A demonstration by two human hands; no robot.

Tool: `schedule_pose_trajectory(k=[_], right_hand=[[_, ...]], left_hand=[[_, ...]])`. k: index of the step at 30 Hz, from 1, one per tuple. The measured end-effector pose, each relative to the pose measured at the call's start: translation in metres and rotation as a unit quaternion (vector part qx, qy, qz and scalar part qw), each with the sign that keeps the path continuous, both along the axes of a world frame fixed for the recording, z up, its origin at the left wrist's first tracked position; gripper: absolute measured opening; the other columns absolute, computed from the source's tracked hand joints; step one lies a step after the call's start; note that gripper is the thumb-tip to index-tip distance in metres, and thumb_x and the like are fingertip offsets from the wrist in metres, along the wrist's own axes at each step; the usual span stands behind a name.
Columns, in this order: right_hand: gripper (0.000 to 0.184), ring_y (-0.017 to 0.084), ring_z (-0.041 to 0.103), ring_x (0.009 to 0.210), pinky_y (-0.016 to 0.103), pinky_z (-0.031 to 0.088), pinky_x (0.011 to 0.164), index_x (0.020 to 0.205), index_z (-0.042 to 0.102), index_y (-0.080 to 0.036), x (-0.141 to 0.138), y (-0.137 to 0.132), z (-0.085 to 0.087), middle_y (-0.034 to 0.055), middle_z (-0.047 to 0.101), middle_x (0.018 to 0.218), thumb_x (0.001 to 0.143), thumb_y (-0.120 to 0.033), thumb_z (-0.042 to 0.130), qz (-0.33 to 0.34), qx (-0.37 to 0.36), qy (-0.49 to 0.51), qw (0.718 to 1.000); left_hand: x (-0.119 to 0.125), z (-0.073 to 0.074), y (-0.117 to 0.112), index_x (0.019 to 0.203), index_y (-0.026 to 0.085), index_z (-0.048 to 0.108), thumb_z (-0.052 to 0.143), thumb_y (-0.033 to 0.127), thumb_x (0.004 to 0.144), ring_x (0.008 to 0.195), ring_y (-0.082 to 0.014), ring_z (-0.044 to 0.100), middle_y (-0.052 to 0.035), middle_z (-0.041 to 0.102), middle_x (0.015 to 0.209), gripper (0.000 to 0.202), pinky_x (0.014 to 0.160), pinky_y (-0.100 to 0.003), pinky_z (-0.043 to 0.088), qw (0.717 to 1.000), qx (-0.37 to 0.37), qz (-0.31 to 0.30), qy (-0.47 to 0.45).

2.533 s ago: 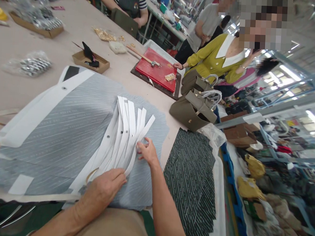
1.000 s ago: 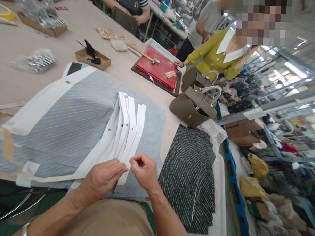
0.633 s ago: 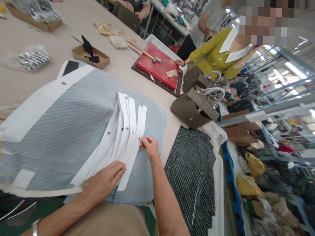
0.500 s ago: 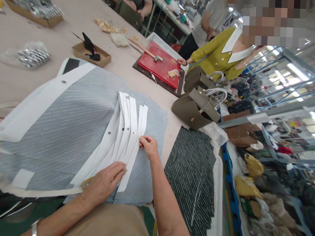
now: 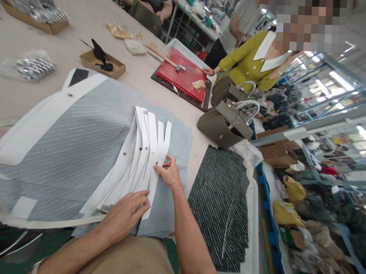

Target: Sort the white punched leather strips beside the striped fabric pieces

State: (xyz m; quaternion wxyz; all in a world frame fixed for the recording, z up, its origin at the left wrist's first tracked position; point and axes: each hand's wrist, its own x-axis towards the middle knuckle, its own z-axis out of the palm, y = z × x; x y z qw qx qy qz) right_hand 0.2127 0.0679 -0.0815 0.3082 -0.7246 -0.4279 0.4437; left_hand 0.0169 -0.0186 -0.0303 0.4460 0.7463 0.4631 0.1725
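Observation:
Several long white strips [image 5: 149,135] with small metal snaps lie fanned out over grey-blue striped lining pieces [image 5: 89,121]. My right hand [image 5: 169,173] is at the rightmost strip, thumb on its snap and fingers at its right edge, pinching it. Across the lower part of the strips lies my left hand [image 5: 129,211], its fingers stretched out and their tips against the rightmost strip's lower end. Part of the fan's lower left is hidden under that hand.
Dark striped pieces [image 5: 220,207] lie to the right. Beyond are olive handbags [image 5: 222,124], a red board [image 5: 182,74] with a hammer [image 5: 180,67], and a cardboard tray [image 5: 116,71]. A co-worker in a yellow-green top [image 5: 244,55] stands at the far right side.
My right hand has shifted left onto the rightmost strip, whose snap now shows by the thumb. The rightmost strips have spread apart at the top. My left hand has slid slightly.

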Motion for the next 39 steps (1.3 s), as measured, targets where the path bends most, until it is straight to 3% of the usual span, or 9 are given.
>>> schedule_pose_trajectory(k=[7,11,16,20,23,27,32,36,39], right_hand=[[0.069,0.019,0.067,0.084,0.033,0.053,0.084,0.136,0.044,-0.017,-0.005,-0.002,0.017,0.0017,0.068,0.092,0.073,-0.029,0.069,0.069,0.004,-0.100,0.993],[0.076,0.029,0.068,0.098,0.039,0.052,0.088,0.144,0.033,-0.014,-0.024,0.001,0.035,0.0120,0.069,0.104,0.075,-0.021,0.062,0.119,-0.005,-0.214,0.970],[0.078,0.036,0.068,0.096,0.046,0.053,0.084,0.147,0.022,0.001,-0.041,-0.002,0.046,0.0258,0.068,0.105,0.078,-0.014,0.054,0.148,-0.015,-0.287,0.946],[0.076,0.029,0.069,0.098,0.040,0.052,0.090,0.146,0.027,-0.009,-0.028,-0.011,0.042,0.0163,0.070,0.104,0.074,-0.007,0.052,0.118,0.002,-0.255,0.960],[0.072,0.027,0.069,0.098,0.039,0.052,0.092,0.146,0.024,-0.012,-0.019,-0.018,0.038,0.0108,0.071,0.101,0.079,-0.012,0.050,0.117,0.004,-0.221,0.968],[0.081,0.032,0.064,0.109,0.045,0.050,0.095,0.149,0.019,-0.006,-0.029,-0.022,0.043,0.0215,0.063,0.119,0.079,-0.024,0.057,0.142,0.008,-0.261,0.955],[0.086,0.036,0.064,0.107,0.049,0.052,0.090,0.150,0.019,-0.002,-0.049,-0.015,0.046,0.0298,0.058,0.121,0.077,-0.020,0.062,0.158,-0.021,-0.316,0.935],[0.085,0.033,0.066,0.104,0.044,0.053,0.089,0.149,0.022,-0.004,-0.037,-0.014,0.036,0.0254,0.062,0.118,0.073,-0.008,0.058,0.130,0.001,-0.278,0.952],[0.075,0.026,0.066,0.106,0.038,0.051,0.093,0.145,0.031,-0.007,-0.003,-0.023,0.027,0.0176,0.067,0.117,0.071,-0.002,0.047,0.042,0.065,-0.206,0.975]], left_hand=[[0.008,0.004,-0.005,0.076,0.025,0.067,0.050,0.032,0.093,0.116,-0.0252,0.063,-0.0056,0.072,0.119,0.025,0.095,-0.043,0.051,0.999,0.029,-0.015,-0.007],[0.015,0.000,-0.013,0.076,0.024,0.068,0.052,0.030,0.091,0.117,-0.0267,0.062,-0.0053,0.075,0.111,0.023,0.096,-0.044,0.051,0.998,0.051,-0.040,-0.001],[0.018,-0.007,-0.022,0.079,0.024,0.071,0.051,0.031,0.092,0.117,-0.0266,0.062,-0.0062,0.073,0.117,0.025,0.096,-0.044,0.051,0.998,0.056,-0.032,0.017],[0.018,-0.008,-0.025,0.079,0.024,0.071,0.051,0.033,0.092,0.114,-0.0243,0.064,-0.0062,0.072,0.118,0.025,0.094,-0.040,0.052,0.998,0.053,-0.004,0.016],[0.021,-0.009,-0.026,0.078,0.024,0.069,0.048,0.034,0.092,0.122,-0.0248,0.060,-0.0070,0.071,0.117,0.028,0.097,-0.040,0.050,0.999,0.038,0.020,0.022],[0.026,-0.011,-0.028,0.078,0.024,0.068,0.043,0.034,0.092,0.129,-0.0268,0.054,-0.0101,0.068,0.122,0.030,0.099,-0.040,0.049,0.998,0.018,0.034,0.048],[0.028,-0.010,-0.029,0.076,0.024,0.068,0.044,0.037,0.091,0.121,-0.0277,0.060,-0.0093,0.063,0.131,0.031,0.098,-0.040,0.049,0.998,0.007,0.030,0.060],[0.027,-0.004,-0.028,0.077,0.025,0.070,0.046,0.043,0.090,0.113,-0.0247,0.064,-0.0063,0.066,0.126,0.032,0.096,-0.036,0.050,0.998,-0.008,0.051,0.025],[0.023,0.002,-0.026,0.081,0.026,0.072,0.048,0.046,0.090,0.098,-0.0209,0.069,-0.0027,0.073,0.108,0.033,0.087,-0.029,0.052,0.999,-0.021,0.046,-0.020]])
